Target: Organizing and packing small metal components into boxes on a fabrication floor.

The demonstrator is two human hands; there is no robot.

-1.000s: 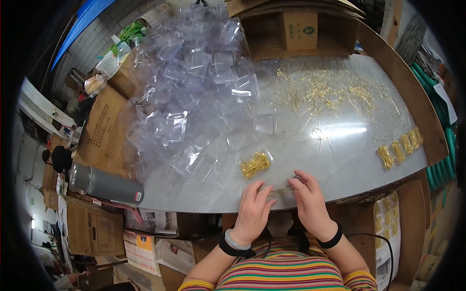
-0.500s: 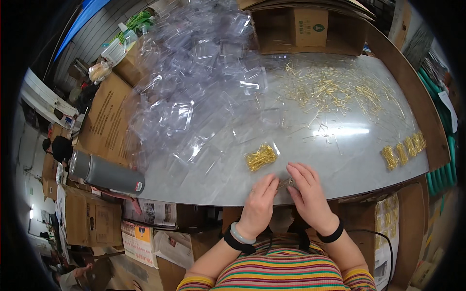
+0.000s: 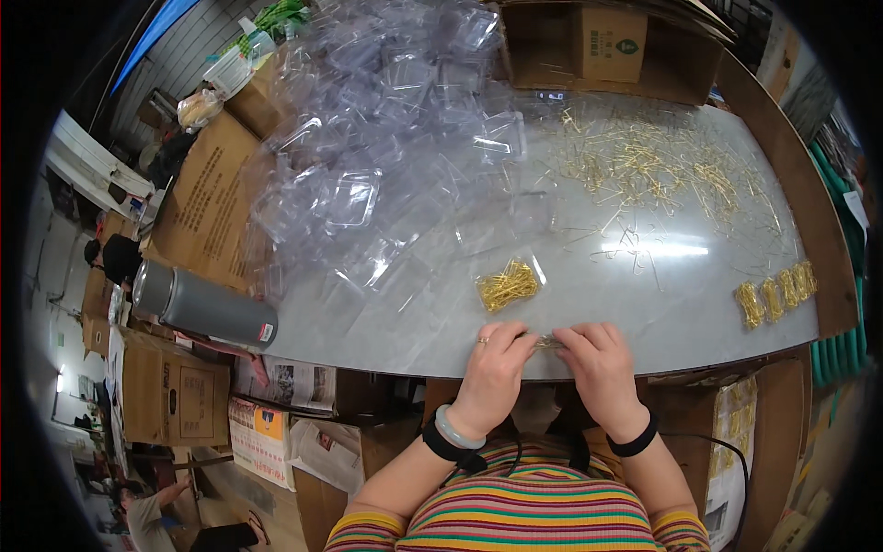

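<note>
At the near edge of the grey table (image 3: 405,340), my left hand (image 3: 494,373) and my right hand (image 3: 602,375) face each other. Thin metal wire hooks (image 3: 548,341) lie between their fingertips. Both hands pinch this small bunch, one from each side; the fingers hide most of it. Just beyond the left hand, a clear plastic case (image 3: 537,266) holds a pile of gold wire hooks (image 3: 509,285). Many loose gold hooks (image 3: 635,166) are scattered across the table's far right part.
Clear plastic cases (image 3: 368,129) are heaped at the far left. Several hook bundles (image 3: 773,299) line up by the cardboard wall (image 3: 823,221) on the right. A grey bottle (image 3: 207,308) lies at the left edge. A cardboard box (image 3: 543,51) stands at the back.
My right hand's fingers, more spread before, have closed on the small bunch of wire hooks. The left hand keeps its hold. The whole view has shifted slightly.
</note>
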